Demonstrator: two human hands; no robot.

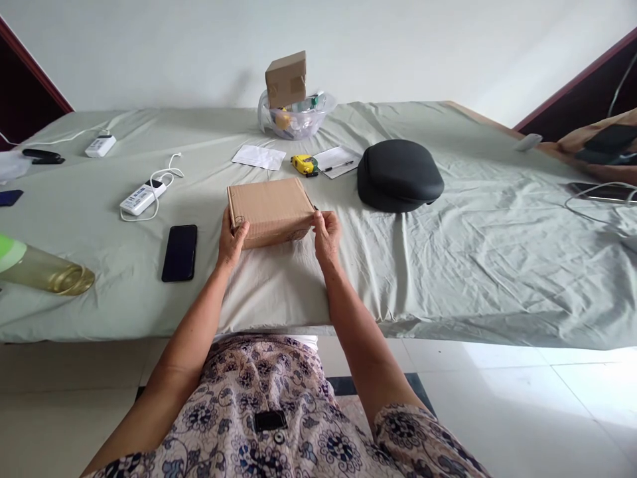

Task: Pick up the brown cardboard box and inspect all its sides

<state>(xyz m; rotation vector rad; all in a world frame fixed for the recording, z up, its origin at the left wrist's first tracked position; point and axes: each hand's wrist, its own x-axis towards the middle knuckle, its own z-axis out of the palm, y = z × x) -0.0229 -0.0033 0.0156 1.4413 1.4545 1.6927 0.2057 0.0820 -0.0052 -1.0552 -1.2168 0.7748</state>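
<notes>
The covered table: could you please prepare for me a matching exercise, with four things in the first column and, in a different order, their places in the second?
Column one:
1. Larger cardboard box
2. Smaller cardboard box
3. Black phone
4. Yellow tape measure

Column two:
A. Lying flat, to the left of the left hand
B. Between a white paper and a pen
C. Between the left hand and the right hand
D. Rising above the rim of the clear plastic container

Right pairs: 1-C, 2-D, 3-A, 4-B
</notes>
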